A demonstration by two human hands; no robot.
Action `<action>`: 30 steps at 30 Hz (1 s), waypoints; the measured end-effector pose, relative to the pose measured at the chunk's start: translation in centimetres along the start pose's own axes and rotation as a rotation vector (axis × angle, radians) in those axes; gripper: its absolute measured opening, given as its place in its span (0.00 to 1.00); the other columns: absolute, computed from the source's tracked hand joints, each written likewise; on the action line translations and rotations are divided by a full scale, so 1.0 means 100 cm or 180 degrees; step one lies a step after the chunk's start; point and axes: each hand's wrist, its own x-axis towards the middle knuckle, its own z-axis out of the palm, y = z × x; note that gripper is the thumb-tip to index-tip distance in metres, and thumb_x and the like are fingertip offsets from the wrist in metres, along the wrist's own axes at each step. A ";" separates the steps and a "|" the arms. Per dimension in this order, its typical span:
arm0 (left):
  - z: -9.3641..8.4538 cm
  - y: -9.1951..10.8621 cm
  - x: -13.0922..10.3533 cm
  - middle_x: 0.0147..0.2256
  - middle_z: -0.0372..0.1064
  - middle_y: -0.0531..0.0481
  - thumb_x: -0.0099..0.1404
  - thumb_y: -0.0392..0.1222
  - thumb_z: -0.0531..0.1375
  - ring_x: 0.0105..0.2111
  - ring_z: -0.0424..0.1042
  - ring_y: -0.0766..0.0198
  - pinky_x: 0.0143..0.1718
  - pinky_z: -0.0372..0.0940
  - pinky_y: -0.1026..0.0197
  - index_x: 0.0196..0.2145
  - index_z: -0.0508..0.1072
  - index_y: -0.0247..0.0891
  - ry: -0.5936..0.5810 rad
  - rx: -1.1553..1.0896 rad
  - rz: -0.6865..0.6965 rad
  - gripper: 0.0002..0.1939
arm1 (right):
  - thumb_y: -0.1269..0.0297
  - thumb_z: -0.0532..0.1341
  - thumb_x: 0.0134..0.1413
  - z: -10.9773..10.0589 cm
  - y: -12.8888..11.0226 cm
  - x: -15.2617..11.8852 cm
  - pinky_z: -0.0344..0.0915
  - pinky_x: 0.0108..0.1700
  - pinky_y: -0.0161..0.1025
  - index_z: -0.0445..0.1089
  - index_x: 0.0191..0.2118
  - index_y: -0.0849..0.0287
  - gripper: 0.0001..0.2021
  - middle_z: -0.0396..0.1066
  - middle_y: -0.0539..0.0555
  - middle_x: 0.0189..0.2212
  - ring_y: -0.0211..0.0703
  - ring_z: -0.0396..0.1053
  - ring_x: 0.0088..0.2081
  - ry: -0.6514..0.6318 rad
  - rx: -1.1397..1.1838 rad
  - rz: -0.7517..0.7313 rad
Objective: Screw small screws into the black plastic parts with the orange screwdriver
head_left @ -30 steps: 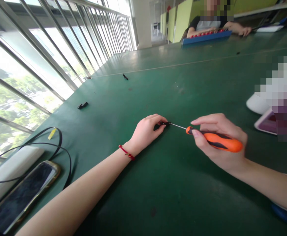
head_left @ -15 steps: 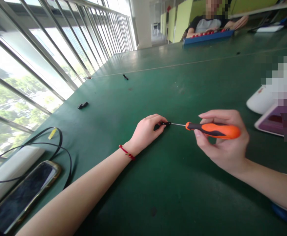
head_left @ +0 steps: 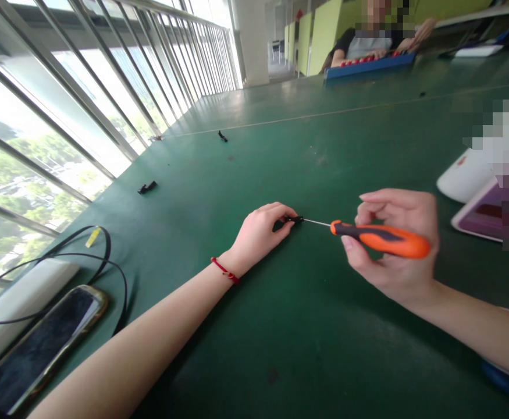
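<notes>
Between the thumb and fingers of my left hand [head_left: 265, 233] is a small black part [head_left: 295, 219], pinched close to the green tabletop. Its exact kind is too small to make out. My right hand [head_left: 400, 241] has an orange and black screwdriver [head_left: 387, 238], its handle end against the palm and the thumb near its collar. The index finger is lifted away from the handle. The thin metal shaft points left, and its tip meets the black part. A red cord bracelet [head_left: 225, 270] circles my left wrist.
Two small black pieces, one nearer [head_left: 146, 187] and one farther [head_left: 223, 136], lie on the green table [head_left: 280, 326]. At left are a phone [head_left: 49, 349], a white box [head_left: 27, 302] and a black cable [head_left: 125, 291]. Across the table, a person sits behind a blue tray [head_left: 370, 68].
My right fingers have opened away from the screwdriver handle, and its rear end has dropped slightly. My left hand and the black part stay put.
</notes>
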 end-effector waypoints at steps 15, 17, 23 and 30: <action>-0.001 0.001 0.000 0.38 0.75 0.49 0.64 0.36 0.57 0.37 0.73 0.64 0.40 0.68 0.62 0.40 0.75 0.36 -0.0037 0.0003 -0.0020 0.09 | 0.71 0.66 0.45 -0.001 -0.003 0.001 0.62 0.25 0.37 0.66 0.44 0.53 0.18 0.63 0.44 0.22 0.32 0.62 0.20 -0.0319 -0.0266 -0.0073; -0.001 0.001 0.000 0.38 0.75 0.49 0.64 0.36 0.56 0.37 0.73 0.64 0.40 0.68 0.62 0.40 0.75 0.37 -0.0026 0.0013 -0.0005 0.09 | 0.72 0.65 0.47 -0.003 -0.005 0.001 0.62 0.27 0.38 0.68 0.39 0.54 0.12 0.64 0.43 0.18 0.31 0.62 0.19 -0.0433 -0.0442 -0.0108; -0.001 0.001 0.000 0.38 0.75 0.49 0.65 0.36 0.56 0.38 0.73 0.63 0.40 0.68 0.62 0.40 0.75 0.37 -0.0046 0.0032 0.0002 0.09 | 0.73 0.66 0.42 0.000 -0.001 0.000 0.67 0.30 0.39 0.68 0.45 0.53 0.21 0.68 0.50 0.32 0.37 0.67 0.28 0.0124 -0.0147 -0.0068; -0.002 0.002 0.000 0.39 0.76 0.49 0.65 0.36 0.56 0.38 0.74 0.64 0.41 0.69 0.62 0.40 0.75 0.37 -0.0018 0.0043 0.0018 0.09 | 0.71 0.64 0.48 -0.003 -0.006 0.003 0.64 0.29 0.40 0.68 0.39 0.51 0.11 0.67 0.43 0.18 0.35 0.64 0.20 -0.0422 -0.0490 -0.0163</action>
